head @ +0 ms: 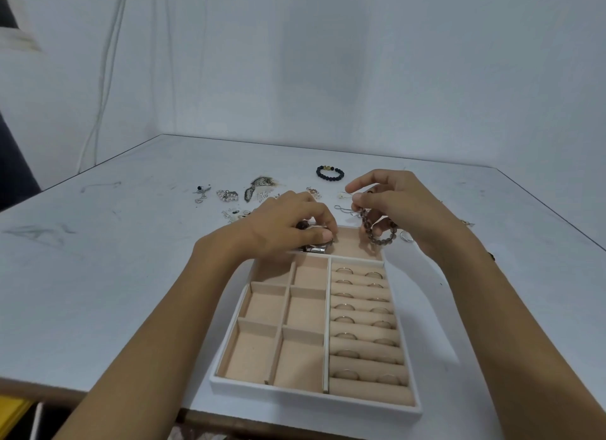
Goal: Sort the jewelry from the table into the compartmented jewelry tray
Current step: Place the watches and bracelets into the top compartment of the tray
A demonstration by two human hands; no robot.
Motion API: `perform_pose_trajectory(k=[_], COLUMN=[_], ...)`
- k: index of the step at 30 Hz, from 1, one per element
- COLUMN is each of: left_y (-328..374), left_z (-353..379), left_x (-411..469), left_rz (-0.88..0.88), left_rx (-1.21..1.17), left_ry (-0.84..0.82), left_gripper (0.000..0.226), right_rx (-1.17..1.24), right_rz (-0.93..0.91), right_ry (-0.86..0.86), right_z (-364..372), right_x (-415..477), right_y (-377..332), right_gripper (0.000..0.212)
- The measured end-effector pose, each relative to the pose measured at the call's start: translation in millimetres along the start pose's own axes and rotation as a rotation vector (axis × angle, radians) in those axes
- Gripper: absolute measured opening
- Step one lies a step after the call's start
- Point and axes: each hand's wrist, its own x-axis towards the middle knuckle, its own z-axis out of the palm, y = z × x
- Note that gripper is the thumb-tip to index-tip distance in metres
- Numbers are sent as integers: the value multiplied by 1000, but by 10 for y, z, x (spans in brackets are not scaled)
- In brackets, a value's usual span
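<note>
The white jewelry tray [314,398] with beige lining sits at the table's near edge. Its right column holds several rings [345,270] in padded slots. My left hand [288,226] presses down on a silver watch [316,248] in the tray's far wide compartment. My right hand [396,200] holds a grey beaded bracelet [380,236] that dangles over the right end of that same compartment. Loose jewelry [229,197] lies scattered on the table beyond the tray, with a dark beaded bracelet [330,173] farther back.
Six square compartments [295,334] on the tray's left side hold nothing. A small silver ring [406,236] lies right of the tray. The white table [98,275] ends at a wall behind. A yellow object [13,410] shows below the front left edge.
</note>
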Motion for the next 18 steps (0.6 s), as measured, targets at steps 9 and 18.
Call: perform_pose_trajectory(k=[9, 18], left_y=[-37, -3], left_z=[2, -288], left_x=[-1, -239], left_rz=[5, -82], left_rx=[-46, -398], left_ry=[-25, 9], left_gripper=[32, 25], right_rx=[21, 244], right_rz=[-46, -232], right_ry=[-17, -13], right_z=[46, 276], right_x=[-20, -116], right_y=[-12, -178], right_gripper=[14, 14])
